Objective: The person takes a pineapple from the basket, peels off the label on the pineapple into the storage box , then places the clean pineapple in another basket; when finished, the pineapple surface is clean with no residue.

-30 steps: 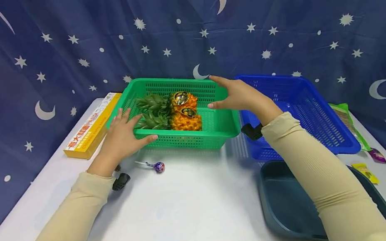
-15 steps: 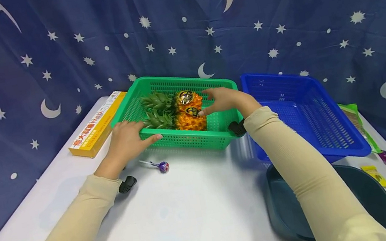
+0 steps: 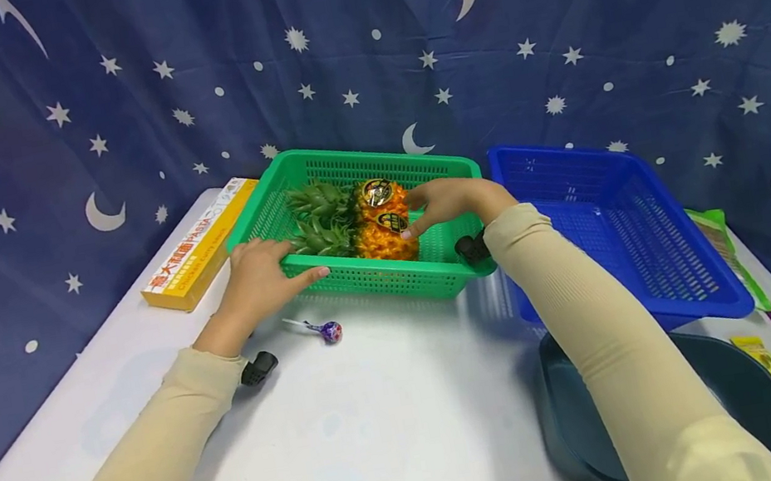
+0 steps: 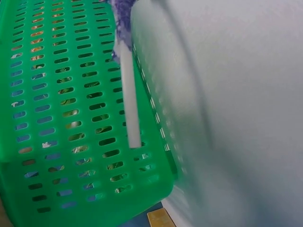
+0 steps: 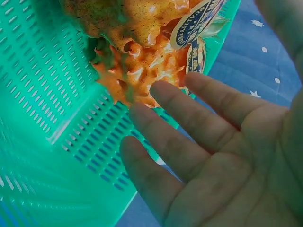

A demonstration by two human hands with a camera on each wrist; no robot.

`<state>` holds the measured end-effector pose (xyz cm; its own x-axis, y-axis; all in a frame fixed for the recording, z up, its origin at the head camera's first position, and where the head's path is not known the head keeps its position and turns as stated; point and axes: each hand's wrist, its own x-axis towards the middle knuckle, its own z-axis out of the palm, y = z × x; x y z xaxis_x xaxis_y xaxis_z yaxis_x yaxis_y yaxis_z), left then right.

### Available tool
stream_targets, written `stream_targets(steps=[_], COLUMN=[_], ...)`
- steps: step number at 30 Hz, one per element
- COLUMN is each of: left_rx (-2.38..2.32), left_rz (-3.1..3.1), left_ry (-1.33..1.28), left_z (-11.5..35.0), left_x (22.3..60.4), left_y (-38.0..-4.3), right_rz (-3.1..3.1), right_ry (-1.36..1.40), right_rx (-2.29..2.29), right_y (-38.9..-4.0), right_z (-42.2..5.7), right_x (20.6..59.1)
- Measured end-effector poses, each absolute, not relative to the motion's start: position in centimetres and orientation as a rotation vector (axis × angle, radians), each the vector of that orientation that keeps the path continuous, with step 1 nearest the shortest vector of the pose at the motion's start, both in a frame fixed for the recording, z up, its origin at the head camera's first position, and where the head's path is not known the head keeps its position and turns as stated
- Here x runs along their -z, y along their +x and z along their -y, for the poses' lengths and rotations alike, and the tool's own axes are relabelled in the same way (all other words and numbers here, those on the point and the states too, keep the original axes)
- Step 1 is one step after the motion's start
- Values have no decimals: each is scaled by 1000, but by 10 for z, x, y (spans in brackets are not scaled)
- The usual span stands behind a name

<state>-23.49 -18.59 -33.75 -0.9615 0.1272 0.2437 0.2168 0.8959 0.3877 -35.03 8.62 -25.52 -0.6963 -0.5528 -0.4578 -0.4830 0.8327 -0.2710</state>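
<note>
Both pineapples lie in the green basket, so we judge the work early: taking hold looks not yet done. At the basket's three o'clock, the right hand has its fingers apart, clamped on nothing. At eight, the left hand lies on the basket; we cannot tell whether its fingers grip.

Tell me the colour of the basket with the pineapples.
The basket is green, seen best in the head view.

2 long beige sleeves — snug, creased — and 2 black wrist cameras.
</note>
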Motion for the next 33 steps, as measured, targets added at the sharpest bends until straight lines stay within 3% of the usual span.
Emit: stream_targets(steps=[33], left_rx=[598], left_rz=[2807], left_ry=[-269], left_z=[185], left_x=[342], left_y=[-237], right_rz=[-2296], right_ry=[-726], right_rx=[472], right_y=[-369], right_z=[-79], right_x=[292])
